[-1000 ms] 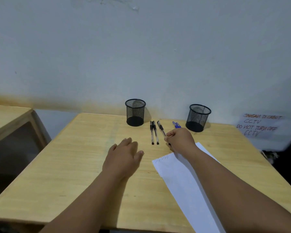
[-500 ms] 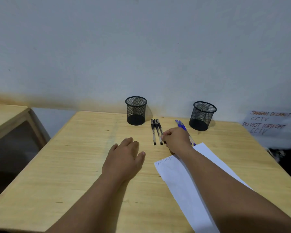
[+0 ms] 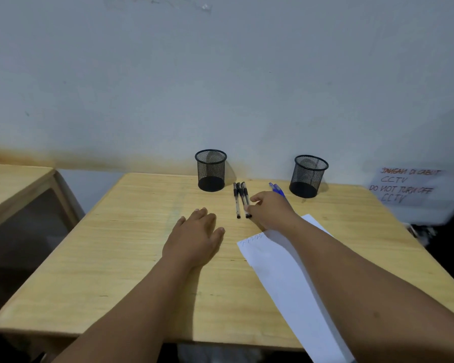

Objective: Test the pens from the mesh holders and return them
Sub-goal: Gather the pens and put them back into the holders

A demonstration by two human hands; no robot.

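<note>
Two empty black mesh holders stand at the back of the wooden table, the left holder and the right holder. Between them three black pens lie side by side; two lie free. My right hand pinches the lower part of the rightmost black pen, which rests on the table against the others. Blue pens stick out behind that hand. My left hand lies flat on the table, fingers apart, holding nothing. A white paper with scribbles at its top lies under my right forearm.
A handwritten CCTV sign leans at the far right beyond the table. A second wooden table stands to the left across a gap. The wall rises right behind the holders.
My right hand has slid the third black pen left until it lies against the other two. The blue pens came into view behind the hand. My left hand has stayed put.
</note>
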